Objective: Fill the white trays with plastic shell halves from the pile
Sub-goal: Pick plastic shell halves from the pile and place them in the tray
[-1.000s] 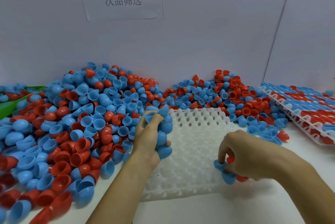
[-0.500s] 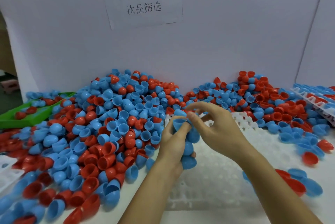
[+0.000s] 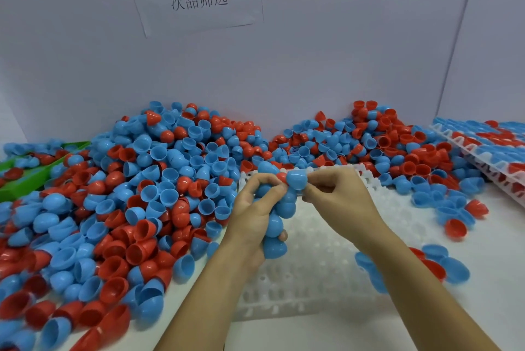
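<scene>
While the left hand (image 3: 255,208) hugs a tall stack of blue shells (image 3: 274,225) over the empty white tray (image 3: 326,265) and the right hand (image 3: 338,197) pinches the top shell (image 3: 297,178), a hard tug could spill the stack.

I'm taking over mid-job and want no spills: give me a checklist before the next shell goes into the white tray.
1. Left hand grips the nested stack of blue shells: ok.
2. Right hand pinches the top blue shell of the stack: ok.
3. Top shell fully free of the stack: cannot tell, it sits against the shells below.
4. White tray below the hands has open pockets: ok.
5. Loose shells lying on the tray's right edge, not seated: not ok.
6. Filled trays at far right clear of the work area: ok.
</scene>
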